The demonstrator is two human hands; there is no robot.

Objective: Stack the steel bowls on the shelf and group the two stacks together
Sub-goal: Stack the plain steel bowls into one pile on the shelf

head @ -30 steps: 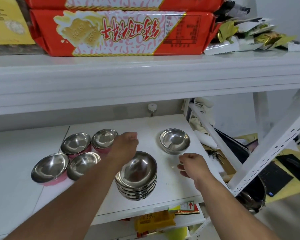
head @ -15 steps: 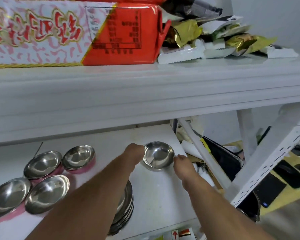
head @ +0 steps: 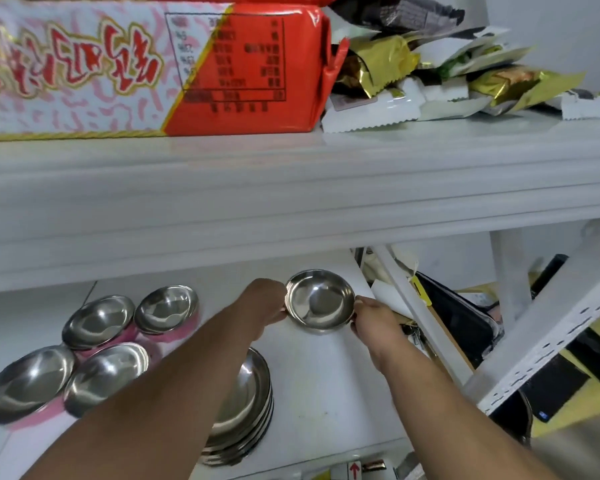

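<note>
Your single steel bowl (head: 320, 301) sits toward the back right of the white shelf (head: 326, 375), close to the shelf's right edge and the slanted white brace (head: 420, 306) just beyond it. Your left hand (head: 265, 301) is pressed against the bowl's left rim and your right hand (head: 373, 315) against its right rim, so you have it pinched between them; the fingers themselves are mostly hidden, so how they curl cannot be told. Whether the bowl is lifted or resting on the shelf is unclear. In front of it, under your left forearm, stands the stack of bowls (head: 250, 410), near the shelf's front edge, with bare white surface between stack and bowl. Well to the left, four bowls with pink bases (head: 101, 348) cluster together, touching or nearly so. Overhead, the upper shelf (head: 291, 188) leaves little height and carries a red packet (head: 243, 71) and loose wrappers (head: 430, 74).
</note>
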